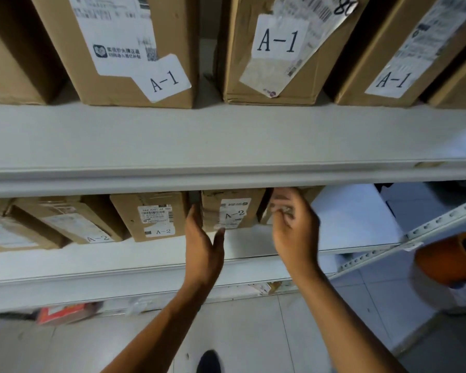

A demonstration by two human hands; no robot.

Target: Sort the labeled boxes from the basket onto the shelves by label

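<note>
On the lower shelf stands a row of brown boxes labeled A-2. My left hand lies with straight fingers along the left side of one A-2 box, the thumb at its lower front edge. My right hand is in front of a further brown box just to the right, which it mostly hides. Its fingers are curled and blurred, so I cannot tell whether they hold anything. Another A-2 box sits left of my left hand. The upper shelf carries boxes labeled A-1. No basket is in view.
White sheet or board fills the lower shelf's right end. An orange roll sits at the right beyond the slotted shelf post. Under the shelves lies a red packet on the tiled floor.
</note>
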